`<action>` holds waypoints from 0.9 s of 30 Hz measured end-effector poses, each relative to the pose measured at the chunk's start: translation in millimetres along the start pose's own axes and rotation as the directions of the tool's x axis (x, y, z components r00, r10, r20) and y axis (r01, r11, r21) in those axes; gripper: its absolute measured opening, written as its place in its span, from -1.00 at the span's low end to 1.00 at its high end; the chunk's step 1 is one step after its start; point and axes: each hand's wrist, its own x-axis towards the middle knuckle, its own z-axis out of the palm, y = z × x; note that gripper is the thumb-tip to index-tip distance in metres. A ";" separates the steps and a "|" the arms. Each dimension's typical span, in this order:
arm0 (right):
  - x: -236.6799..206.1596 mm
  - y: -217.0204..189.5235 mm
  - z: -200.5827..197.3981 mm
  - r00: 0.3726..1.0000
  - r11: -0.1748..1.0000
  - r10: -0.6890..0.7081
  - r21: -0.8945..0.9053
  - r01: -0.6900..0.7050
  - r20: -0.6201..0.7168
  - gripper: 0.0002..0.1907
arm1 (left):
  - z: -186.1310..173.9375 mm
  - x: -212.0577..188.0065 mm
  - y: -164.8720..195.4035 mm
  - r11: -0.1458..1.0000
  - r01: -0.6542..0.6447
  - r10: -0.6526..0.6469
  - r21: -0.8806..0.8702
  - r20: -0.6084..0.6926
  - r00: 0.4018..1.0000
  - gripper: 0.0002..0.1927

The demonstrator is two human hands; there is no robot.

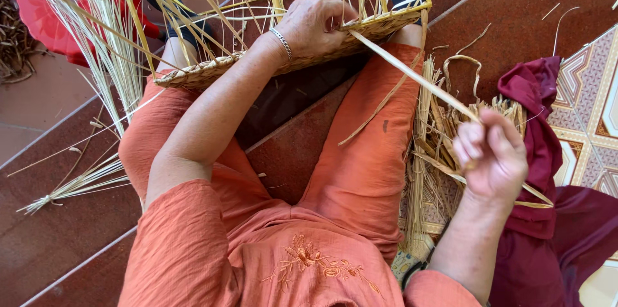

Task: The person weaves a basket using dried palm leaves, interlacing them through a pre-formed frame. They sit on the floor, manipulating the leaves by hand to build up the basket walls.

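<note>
Woven basket (pixel 212 70): half-made, flat and shallow, lying across the person's knees, loose upright stakes rising from its rim.
Straw strip (pixel 412 75): long and pale, stretched taut from the basket's rim near the left hand down to the right hand.
Left hand (pixel 313 24): resting on the basket's rim, grip pressed together on the weave where the strip starts; a silver bracelet (pixel 281 42) at the wrist.
Right hand (pixel 490 152): raised beside the right knee, grip pinched shut on the strip's far end.
Straw bundle (pixel 438 146): heaped on the floor beside the right leg, under the right hand.
Maroon cloth (pixel 541 146): crumpled just beyond the bundle.
Red stool (pixel 45 11): far side, behind thin straw stalks (pixel 109 56).
Floor (pixel 64 242): dark red tiles.
</note>
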 end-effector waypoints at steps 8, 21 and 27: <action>-55.0 -28.1 -3.2 0.875 0.857 -0.483 0.225 0.464 0.035 -0.49 | -13.0 4.8 -5.6 0.762 0.138 -0.179 -0.632 -0.001 0.984 -0.59; 57.6 43.7 82.8 0.947 0.391 -0.193 -0.865 0.315 0.258 -0.80 | -12.4 0.0 8.7 0.925 0.011 -0.081 -0.380 -0.169 0.982 -0.52; 117.5 79.4 123.9 0.975 0.524 -0.016 -0.829 0.197 0.221 -0.75 | -20.7 -11.9 35.1 0.987 -0.140 0.111 -0.081 -0.294 0.950 -0.37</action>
